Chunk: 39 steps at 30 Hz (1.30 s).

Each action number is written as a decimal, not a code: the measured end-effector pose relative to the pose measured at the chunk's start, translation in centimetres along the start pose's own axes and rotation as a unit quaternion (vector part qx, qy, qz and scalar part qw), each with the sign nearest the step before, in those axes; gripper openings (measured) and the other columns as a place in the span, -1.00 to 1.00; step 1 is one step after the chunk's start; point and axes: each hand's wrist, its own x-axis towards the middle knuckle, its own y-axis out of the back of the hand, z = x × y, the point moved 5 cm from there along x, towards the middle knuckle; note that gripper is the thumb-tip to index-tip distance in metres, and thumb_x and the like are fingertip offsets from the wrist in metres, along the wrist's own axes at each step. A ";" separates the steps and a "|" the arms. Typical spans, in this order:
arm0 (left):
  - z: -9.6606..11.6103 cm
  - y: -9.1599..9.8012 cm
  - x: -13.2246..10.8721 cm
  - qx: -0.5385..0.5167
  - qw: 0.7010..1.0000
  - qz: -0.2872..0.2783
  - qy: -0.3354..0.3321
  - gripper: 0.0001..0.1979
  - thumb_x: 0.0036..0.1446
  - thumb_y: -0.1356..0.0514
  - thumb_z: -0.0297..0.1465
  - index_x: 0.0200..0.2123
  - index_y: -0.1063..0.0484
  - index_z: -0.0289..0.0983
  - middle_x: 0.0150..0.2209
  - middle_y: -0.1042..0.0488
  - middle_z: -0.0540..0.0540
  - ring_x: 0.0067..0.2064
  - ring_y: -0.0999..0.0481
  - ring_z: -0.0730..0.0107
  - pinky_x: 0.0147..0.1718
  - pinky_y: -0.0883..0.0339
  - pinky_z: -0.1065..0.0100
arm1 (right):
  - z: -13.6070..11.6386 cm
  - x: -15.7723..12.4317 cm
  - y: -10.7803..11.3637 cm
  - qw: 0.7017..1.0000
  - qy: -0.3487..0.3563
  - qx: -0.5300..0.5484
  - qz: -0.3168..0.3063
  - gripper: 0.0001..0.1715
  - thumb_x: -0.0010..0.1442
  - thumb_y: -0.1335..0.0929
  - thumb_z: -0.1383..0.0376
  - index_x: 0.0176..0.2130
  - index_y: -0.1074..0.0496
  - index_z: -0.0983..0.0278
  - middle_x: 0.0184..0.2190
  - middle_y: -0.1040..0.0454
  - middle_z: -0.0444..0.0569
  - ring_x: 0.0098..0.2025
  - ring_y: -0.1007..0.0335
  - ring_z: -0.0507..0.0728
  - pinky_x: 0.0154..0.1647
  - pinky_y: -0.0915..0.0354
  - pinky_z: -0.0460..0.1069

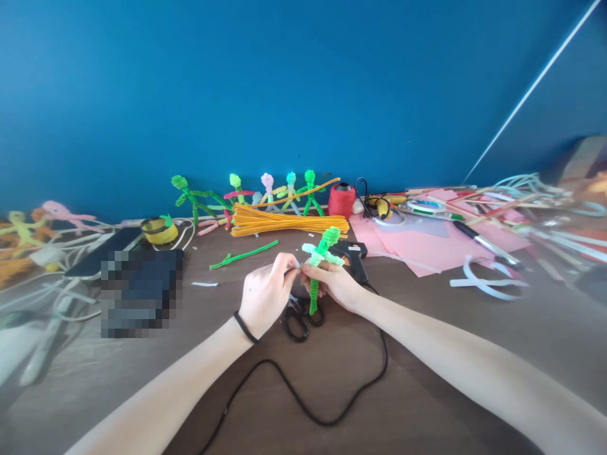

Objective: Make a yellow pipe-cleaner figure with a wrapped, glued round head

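Observation:
A pipe-cleaner figure (328,239) in bright green, with pale mint arms, stands upright over the table. My right hand (336,283) is closed around its middle, thumb on the front. Right beside it, my left hand (268,291) pinches with thumb and forefinger close to the right fingertips. What lies in that pinch is too small to make out. Below the hands are black-handled scissors (296,327), their blades partly hidden. Behind my right hand lies a black glue gun (356,256), partly covered. A green pipe-cleaner piece (246,254) rests beyond my left hand.
A bundle of orange pipe cleaners (289,222) lies ahead, before several finished figures (309,189) along the blue wall. Pink paper (417,246) and a marker (486,243) are on the right. Phones (154,284) sit left. A black cable (303,404) curves across the front.

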 end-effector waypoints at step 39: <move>0.3 0.4 0.7 -0.054 0.997 -0.049 0.000 -0.84 0.11 0.00 -0.48 -0.37 -0.38 -0.26 -0.36 -0.43 -0.07 -0.26 -0.38 0.34 -0.25 -0.27 0.31 | -0.7 -0.3 -0.3 0.990 0.065 -0.123 0.005 -0.51 0.04 -0.25 -0.06 -0.56 -0.24 0.30 -0.73 -0.14 -0.23 -0.68 -0.03 -0.09 -0.63 0.04 -0.10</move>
